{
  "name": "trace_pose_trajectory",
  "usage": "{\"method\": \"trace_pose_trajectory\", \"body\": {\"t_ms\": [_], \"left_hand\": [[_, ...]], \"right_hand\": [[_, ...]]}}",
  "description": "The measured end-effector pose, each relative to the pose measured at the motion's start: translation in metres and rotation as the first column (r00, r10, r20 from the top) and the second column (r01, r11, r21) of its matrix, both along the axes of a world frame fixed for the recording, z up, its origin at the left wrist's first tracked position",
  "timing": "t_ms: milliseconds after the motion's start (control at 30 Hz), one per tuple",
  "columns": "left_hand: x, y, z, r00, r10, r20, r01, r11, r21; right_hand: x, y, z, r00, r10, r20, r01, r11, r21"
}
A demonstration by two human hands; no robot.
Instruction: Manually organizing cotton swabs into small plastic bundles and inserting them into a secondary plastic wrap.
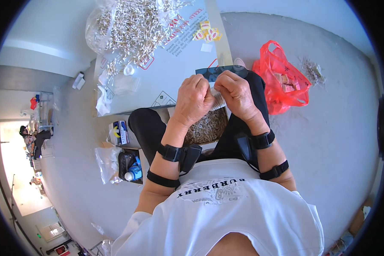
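My left hand (195, 99) and my right hand (237, 94) are raised close together above my lap, both with curled, pinched fingers. What the fingertips hold, if anything, is too small or hidden to make out. A white ribbed piece (218, 101) shows between and just below the hands; whether either hand grips it I cannot tell. Beneath them, between my knees, is a box filled with thin brownish slivers (205, 128). Just beyond my fingers a dark see-through sheet (204, 74) lies at the table's near edge.
On the table (153, 81) ahead, a clear bag spills a large heap of small shiny sticks (132, 30). Yellow-and-white packets (207, 32) lie to its right. A red plastic bag (277, 70) with small packs stands on the floor at right. An open carton (136, 170) sits at left.
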State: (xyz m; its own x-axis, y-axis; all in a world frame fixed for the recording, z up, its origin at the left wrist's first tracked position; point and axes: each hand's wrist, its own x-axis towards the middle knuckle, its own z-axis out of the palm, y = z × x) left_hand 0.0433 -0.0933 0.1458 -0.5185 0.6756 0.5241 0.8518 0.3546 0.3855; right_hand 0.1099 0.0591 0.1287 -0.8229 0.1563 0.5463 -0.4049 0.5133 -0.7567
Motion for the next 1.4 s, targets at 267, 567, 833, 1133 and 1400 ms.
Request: {"method": "trace_pose_trajectory", "body": {"t_ms": [267, 567, 833, 1133, 1400], "left_hand": [[0.005, -0.067, 0.017, 0.992, 0.098, 0.076, -0.106, 0.988, 0.108], [0.041, -0.051, 0.062, 0.842, -0.262, 0.472, -0.006, 0.870, 0.493], [0.047, -0.061, 0.065, 0.841, -0.309, 0.444, -0.009, 0.813, 0.583], [0.006, -0.025, -0.028, 0.648, -0.140, 0.749, -0.304, 0.853, 0.423], [-0.015, 0.008, -0.106, 0.226, -0.323, 0.919, -0.570, 0.721, 0.394]], "right_hand": [[0.017, 0.018, 0.024, 0.991, -0.135, -0.014, 0.132, 0.985, -0.110], [0.040, -0.034, 0.071, 0.991, -0.065, -0.117, 0.050, 0.991, -0.127], [0.049, -0.060, 0.092, 0.969, -0.090, -0.231, 0.094, 0.996, 0.006], [0.003, -0.042, -0.015, 0.987, -0.070, 0.142, 0.122, 0.907, -0.403], [-0.027, -0.025, -0.096, 0.934, -0.032, 0.357, 0.243, 0.789, -0.564]]}}
